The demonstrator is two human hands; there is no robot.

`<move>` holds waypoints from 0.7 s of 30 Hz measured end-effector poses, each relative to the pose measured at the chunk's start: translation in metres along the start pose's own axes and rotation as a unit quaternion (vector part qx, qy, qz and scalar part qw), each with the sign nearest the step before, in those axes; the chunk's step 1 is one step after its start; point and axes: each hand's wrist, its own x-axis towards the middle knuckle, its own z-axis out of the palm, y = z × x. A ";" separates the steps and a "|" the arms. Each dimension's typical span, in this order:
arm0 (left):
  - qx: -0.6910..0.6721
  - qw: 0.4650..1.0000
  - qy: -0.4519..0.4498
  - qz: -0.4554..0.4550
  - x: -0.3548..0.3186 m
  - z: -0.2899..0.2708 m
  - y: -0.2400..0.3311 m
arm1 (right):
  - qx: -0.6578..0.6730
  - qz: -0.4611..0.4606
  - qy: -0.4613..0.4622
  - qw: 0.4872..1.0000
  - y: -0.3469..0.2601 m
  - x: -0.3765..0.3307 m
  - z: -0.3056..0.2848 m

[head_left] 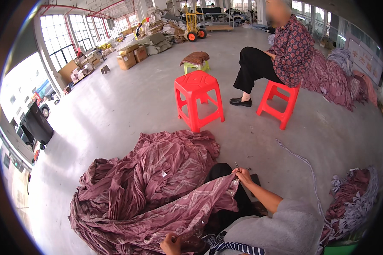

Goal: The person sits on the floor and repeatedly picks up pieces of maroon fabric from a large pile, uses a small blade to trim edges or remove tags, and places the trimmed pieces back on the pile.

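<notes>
A big heap of mauve patterned fabric (149, 182) lies on the floor and runs up over my lap. My right hand (242, 175) pinches the fabric's upper edge and holds a small thin metal tool (237, 165) whose tip sticks up from the fingers. My left hand (171, 244) grips the lower edge of the same fabric near the bottom of the picture. The cloth is stretched between both hands. My grey sleeve (285, 225) covers the right upper arm.
An empty red plastic stool (198, 100) stands just beyond the heap. A person in a patterned shirt (291, 49) sits on another red stool (278, 104) beside more mauve fabric (332, 76). Cut strips and scraps (353, 204) lie at my right. Cardboard boxes (127, 59) and a yellow cart (193, 25) stand far back.
</notes>
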 end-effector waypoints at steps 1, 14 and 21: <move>0.008 1.000 -0.003 0.002 0.000 0.000 0.000 | -0.002 -0.004 0.002 1.000 0.000 0.000 0.000; 0.017 0.999 0.014 0.023 -0.012 -0.005 -0.011 | -0.001 0.001 -0.002 1.000 -0.006 0.004 0.005; -0.028 0.995 0.080 0.046 -0.010 -0.019 0.013 | 0.000 0.014 0.002 1.000 -0.003 0.005 0.004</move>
